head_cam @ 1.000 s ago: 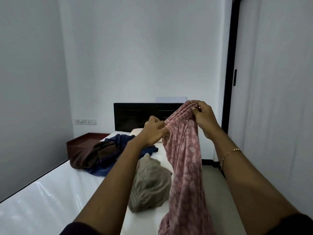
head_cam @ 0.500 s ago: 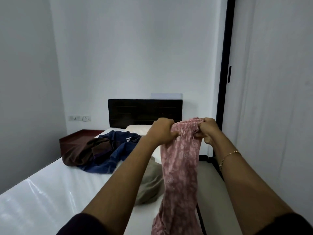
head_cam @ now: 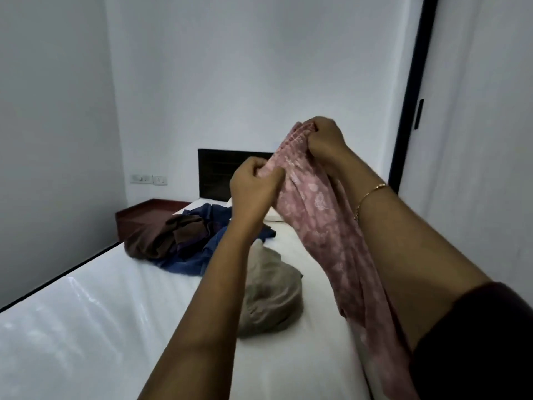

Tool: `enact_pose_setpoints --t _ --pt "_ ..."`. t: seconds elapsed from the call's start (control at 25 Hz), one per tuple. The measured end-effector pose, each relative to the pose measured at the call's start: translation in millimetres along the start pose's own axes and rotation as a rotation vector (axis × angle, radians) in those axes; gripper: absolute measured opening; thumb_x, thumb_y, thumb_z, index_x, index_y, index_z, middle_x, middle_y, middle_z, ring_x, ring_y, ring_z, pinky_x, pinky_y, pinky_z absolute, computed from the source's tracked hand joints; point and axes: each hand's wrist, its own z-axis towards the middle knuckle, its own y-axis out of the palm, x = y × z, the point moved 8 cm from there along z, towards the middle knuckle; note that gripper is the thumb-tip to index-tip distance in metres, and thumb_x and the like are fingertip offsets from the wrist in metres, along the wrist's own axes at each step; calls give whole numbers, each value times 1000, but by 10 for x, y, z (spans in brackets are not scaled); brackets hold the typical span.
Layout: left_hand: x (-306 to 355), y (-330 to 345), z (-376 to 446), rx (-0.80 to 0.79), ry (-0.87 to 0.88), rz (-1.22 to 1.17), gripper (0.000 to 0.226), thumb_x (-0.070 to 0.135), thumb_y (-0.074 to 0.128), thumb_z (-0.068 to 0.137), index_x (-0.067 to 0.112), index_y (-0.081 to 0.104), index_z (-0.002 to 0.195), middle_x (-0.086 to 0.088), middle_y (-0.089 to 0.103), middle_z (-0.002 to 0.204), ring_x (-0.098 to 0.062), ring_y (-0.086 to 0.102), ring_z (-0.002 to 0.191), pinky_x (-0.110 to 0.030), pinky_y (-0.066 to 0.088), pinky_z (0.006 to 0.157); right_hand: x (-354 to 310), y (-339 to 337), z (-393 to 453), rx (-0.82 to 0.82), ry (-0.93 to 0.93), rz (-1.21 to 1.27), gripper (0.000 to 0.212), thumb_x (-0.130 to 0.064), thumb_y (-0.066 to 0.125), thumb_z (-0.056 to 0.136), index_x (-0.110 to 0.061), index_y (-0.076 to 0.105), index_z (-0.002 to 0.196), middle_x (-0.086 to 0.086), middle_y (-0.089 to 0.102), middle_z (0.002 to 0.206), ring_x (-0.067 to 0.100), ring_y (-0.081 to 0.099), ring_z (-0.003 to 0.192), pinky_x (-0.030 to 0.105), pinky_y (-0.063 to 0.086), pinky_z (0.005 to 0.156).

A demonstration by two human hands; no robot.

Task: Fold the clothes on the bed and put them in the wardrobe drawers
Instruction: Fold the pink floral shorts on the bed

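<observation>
Glossy white bed (head_cam: pixel 95 327), crumpled clothes (head_cam: pixel 271 293)

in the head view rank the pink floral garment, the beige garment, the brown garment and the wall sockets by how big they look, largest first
1. pink floral garment, though it is held up nearer the camera
2. beige garment
3. brown garment, partly tangled with blue cloth, so second and third are unsure
4. wall sockets

One head-worn wide-angle view looks forward and slightly down along a bed (head_cam: pixel 86 327). Both forearms fill the lower frame, very close.
</observation>
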Motion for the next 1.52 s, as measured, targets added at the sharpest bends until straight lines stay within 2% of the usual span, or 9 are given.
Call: enact_pose_setpoints --t 0.32,0.52,0.76,0.92,1.04,1.16,1.24,1.4,1.52 --pt "-2335 -1821 -955 337 -525 329 20 31 53 79 11 50 76 -3 53 74 -23 51 73 -31 39 61 1109 3039 -1403 -679 138 -84 16 -5 46 92 -14 59 95 21 61 113 33 56 108 31 43 89" --pt "-3121 -2436 -1027 563 -768 303 8 7 52 78 11 57 82 -15 56 102 -24 57 68 -29 43 60 1644 4075 -1898 -690 236 -48 34 -13 40 89 7 61 106 23 62 110 34 56 105 31 40 85" --pt "-3054 -3191 -930 941 -498 527 36 -7 44 81 -6 61 112 -30 56 113 -40 57 102 -32 42 86 1259 5148 -1976 -787 152 149 24 -1 42 92 8 60 106 25 62 107 30 56 97 28 37 76" --pt "-2801 -3715 -1117 1266 -273 591 44 -4 47 86 -1 47 129 -27 33 133 -30 41 125 -22 35 100 666 5590 -2249 -915 135 407 52 -3 42 95 -11 30 145 17 37 134 25 41 124 26 30 105" --pt "-2832 -3540 -928 1007 -351 666 44 -3 52 86 6 50 129 -18 39 136 -24 43 126 -2 28 87 698 5408 -2388 -849 21 341 48 2 39 95 -8 37 141 13 34 143 23 41 128 19 28 103" --pt "-3010 -2825 -611 430 -401 833 37 5 51 90 8 54 127 -11 52 129 -21 49 118 -11 28 84 1194 4842 -2243 -559 20 164 42 11 39 84 -3 60 118 14 51 123 25 54 102 30 42 86" --pt "-3131 -2267 -548 106 -363 864 38 5 51 89 8 54 127 -11 52 128 -21 49 115 -15 31 88 1679 4443 -2068 -482 69 -194 42 6 39 84 -9 63 115 12 52 123 29 48 110 36 40 90" --pt "-3523 -1307 -809 -427 -347 1098 54 24 53 89 13 39 140 -12 36 144 -30 29 136 -39 26 110 2727 4029 -1963 -860 246 -812 33 -17 39 94 -25 61 117 -1 46 133 33 31 130 72 7 105" --pt "-3903 -983 -1202 -839 -604 1248 100 50 63 81 26 -5 150 -7 -14 157 -37 -13 143 -64 5 108 2958 3879 -1922 -1089 108 -706 36 -23 39 99 -12 55 129 9 49 139 27 42 129 35 31 109"
